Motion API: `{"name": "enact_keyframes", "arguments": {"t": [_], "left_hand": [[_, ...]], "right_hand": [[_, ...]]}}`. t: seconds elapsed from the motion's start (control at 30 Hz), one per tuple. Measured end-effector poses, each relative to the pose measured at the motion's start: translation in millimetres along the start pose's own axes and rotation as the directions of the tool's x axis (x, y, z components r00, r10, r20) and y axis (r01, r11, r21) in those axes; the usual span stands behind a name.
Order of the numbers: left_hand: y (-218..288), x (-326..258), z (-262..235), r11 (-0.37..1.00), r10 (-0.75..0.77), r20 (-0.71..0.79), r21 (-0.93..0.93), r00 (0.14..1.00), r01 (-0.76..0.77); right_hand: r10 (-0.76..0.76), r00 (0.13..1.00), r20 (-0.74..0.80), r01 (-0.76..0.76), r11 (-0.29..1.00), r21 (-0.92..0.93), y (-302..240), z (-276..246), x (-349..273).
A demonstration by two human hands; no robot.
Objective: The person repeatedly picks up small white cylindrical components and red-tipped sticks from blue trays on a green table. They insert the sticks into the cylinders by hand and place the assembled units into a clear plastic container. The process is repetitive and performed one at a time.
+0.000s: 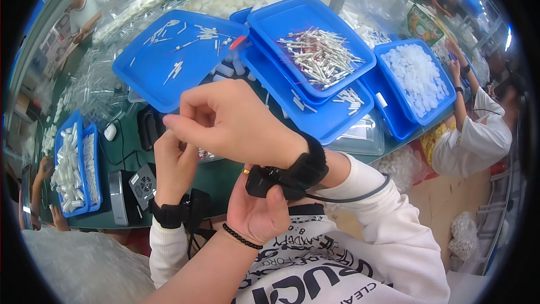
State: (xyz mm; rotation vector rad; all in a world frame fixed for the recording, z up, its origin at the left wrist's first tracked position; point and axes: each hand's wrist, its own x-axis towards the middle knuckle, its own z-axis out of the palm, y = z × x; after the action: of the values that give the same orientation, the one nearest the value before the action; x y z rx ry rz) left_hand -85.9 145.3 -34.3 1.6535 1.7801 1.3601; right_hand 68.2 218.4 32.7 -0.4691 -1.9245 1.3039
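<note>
One green counter [130, 138] ahead of both hands, mostly covered. Blue trays on it, by place: wide tray [152, 70] just beyond the hands, a few white sticks scattered in it; stick tray [267, 22], top of a stack beyond and right of the right hand, heaped with thin sticks [320, 56]; cap tray [444, 99] farther right; tube tray [73, 213] well left of the left hand.

Right hand [242, 121]: back up, fingers curled inward, fingertips overlapping the left hand. No object visible in it; whether it pinches anything is hidden. Left hand [173, 163]: raised below the right fingertips, fingers partly covered. Can't tell if it grips anything. Co-worker's hand [253, 211]: just below the right hand, cupped under the right unit [273, 183], touching it.

Right unit is black, strapped to the right wrist; matching left unit [198, 208] at the left wrist. Cable [351, 196] loops off right over the sleeve.

My read: step in hand is fitting or checking the right unit, co-worker doing the work. Next move calls for a steady right wrist, unit seated square, cable not snagged.
</note>
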Motion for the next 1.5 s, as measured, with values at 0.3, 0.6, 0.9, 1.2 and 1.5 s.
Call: {"name": "enact_keyframes", "arguments": {"t": [0.3, 0.6, 0.9, 1.2, 1.5], "left_hand": [[-7.3, -1.2, 1.1, 0.995, 0.103, 0.033, -0.006, 0.994, -0.103], [1.4, -0.2, 0.1, 0.998, -0.052, 0.031, -0.032, 0.998, 0.053], [12.5, 1.1, -0.7, 0.990, -0.141, 0.043, 0.035, 0.989, 0.139], [8.2, 0.4, 0.0, 0.992, -0.128, 0.001, 0.012, 0.992, 0.128], [22.8, -9.1, 0.5, 0.978, -0.195, 0.142, -0.045, 0.971, 0.203]], "right_hand": [[0.341, 0.907, 0.249, -0.415, 0.828, 0.376, 3.5, 3.1, -7.8], [-0.159, 0.987, 0.028, 0.154, 0.880, -0.449, 22.8, -3.3, -11.8], [-0.372, 0.894, 0.248, 0.388, 0.371, -0.844, 40.2, -25.5, -27.7], [-0.498, 0.867, -0.029, 0.250, 0.485, -0.838, 41.0, -32.4, -42.6], [-0.215, 0.887, -0.408, 0.003, 0.887, -0.461, 34.2, -32.2, -50.5]]}}
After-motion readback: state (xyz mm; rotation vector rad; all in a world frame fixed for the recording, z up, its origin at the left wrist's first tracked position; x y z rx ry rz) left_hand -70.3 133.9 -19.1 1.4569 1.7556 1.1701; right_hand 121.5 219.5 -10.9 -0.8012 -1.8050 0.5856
